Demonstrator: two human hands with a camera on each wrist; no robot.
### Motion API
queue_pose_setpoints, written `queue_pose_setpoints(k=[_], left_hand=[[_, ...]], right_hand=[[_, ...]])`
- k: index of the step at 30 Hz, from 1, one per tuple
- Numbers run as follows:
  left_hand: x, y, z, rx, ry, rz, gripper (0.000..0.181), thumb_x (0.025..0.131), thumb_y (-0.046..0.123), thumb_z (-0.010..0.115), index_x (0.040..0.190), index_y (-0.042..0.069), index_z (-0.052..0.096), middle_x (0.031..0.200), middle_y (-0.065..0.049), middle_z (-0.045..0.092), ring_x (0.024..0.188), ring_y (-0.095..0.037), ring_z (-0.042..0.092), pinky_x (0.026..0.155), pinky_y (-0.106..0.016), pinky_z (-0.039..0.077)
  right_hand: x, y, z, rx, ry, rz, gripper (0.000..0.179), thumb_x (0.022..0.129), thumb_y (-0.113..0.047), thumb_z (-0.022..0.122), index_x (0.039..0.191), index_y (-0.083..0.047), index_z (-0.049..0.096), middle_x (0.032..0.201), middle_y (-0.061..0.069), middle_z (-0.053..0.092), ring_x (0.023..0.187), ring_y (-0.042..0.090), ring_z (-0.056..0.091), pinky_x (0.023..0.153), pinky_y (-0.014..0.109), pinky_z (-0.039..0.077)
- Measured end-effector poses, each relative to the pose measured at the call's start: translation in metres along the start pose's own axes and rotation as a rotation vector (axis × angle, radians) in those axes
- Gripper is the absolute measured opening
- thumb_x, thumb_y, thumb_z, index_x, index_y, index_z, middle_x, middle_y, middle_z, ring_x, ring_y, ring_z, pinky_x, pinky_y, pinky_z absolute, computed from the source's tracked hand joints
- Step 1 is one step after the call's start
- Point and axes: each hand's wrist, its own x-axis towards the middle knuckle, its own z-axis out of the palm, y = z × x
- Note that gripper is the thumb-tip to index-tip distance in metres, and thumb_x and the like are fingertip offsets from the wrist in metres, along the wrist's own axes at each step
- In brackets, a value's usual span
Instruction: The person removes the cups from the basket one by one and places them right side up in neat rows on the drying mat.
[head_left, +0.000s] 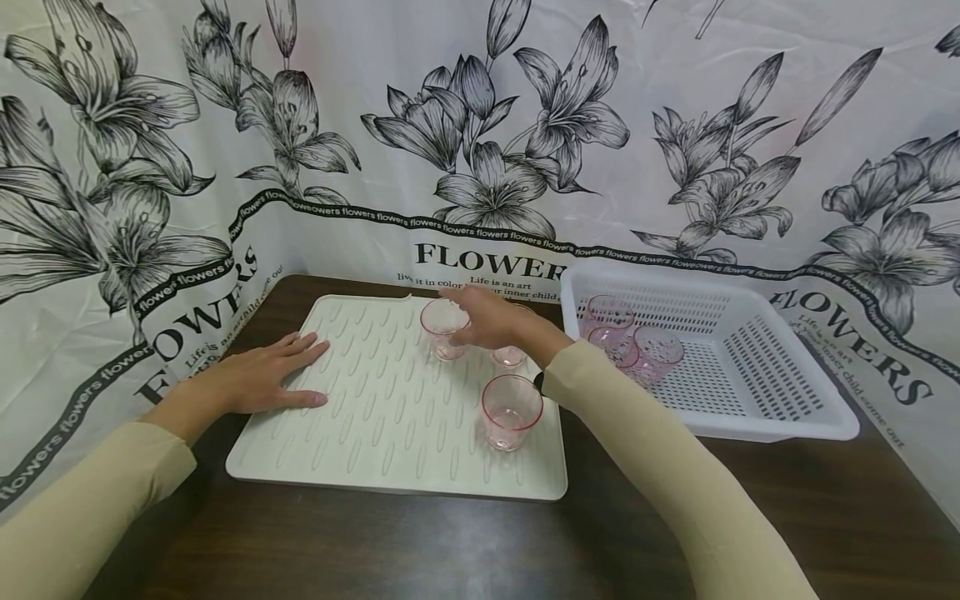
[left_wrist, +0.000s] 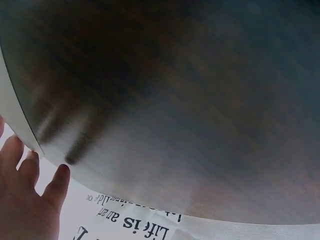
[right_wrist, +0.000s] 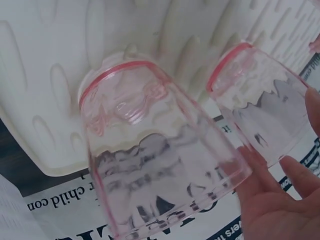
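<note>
A cream ridged mat (head_left: 375,400) lies on the dark table. My left hand (head_left: 262,375) rests palm down over its left edge, fingers spread and straight. Toward the back of the mat, my right hand (head_left: 489,318) grips a clear pink-rimmed glass (right_wrist: 267,102), fingers and thumb around its upper part. Close beside it stands a second glass (right_wrist: 160,160), partly behind my right wrist in the head view. A third glass (head_left: 512,414) stands upright nearer the front right of the mat. The left wrist view shows mostly dark tabletop, with my left fingers at its lower left.
To the right of the mat, a white perforated plastic basket (head_left: 780,421) holds three more pink glasses (head_left: 658,354) at its left end. Behind the table hangs a white cloth (head_left: 330,250) printed with flowers and lettering. My right forearm crosses in front of the basket's left side.
</note>
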Motion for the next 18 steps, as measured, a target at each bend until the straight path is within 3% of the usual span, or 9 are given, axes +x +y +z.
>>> queue_pose_setpoints(k=[5,12,18], left_hand=[[0.000,0.001,-0.001,0.000,0.001,0.009,0.099,0.085,0.075,0.055,0.157,0.012,0.031,0.161,-0.022,0.025,0.145,-0.048,0.021,0.103,-0.074,0.027],[0.000,0.001,0.000,0.008,0.002,0.005,0.100,0.084,0.076,0.055,0.157,0.012,0.031,0.161,-0.022,0.025,0.145,-0.048,0.022,0.102,-0.074,0.028],[0.001,0.000,0.001,0.011,0.005,0.006,0.099,0.084,0.076,0.055,0.157,0.012,0.031,0.160,-0.022,0.026,0.145,-0.049,0.022,0.102,-0.074,0.028]], right_hand=[[-0.002,0.000,0.001,-0.009,-0.008,0.019,0.079,0.092,-0.020,0.072,0.156,-0.003,0.028,0.156,0.013,0.040,0.144,0.027,0.036,0.118,0.035,0.025],[-0.008,-0.001,-0.007,0.010,-0.040,0.075,0.081,0.094,-0.026,0.070,0.158,-0.009,0.023,0.160,0.008,0.032,0.148,0.024,0.028,0.119,0.036,0.023],[-0.014,0.000,-0.025,0.045,-0.001,0.052,0.085,0.093,-0.030,0.072,0.159,-0.012,0.020,0.162,0.007,0.028,0.147,0.024,0.030,0.118,0.037,0.025]])
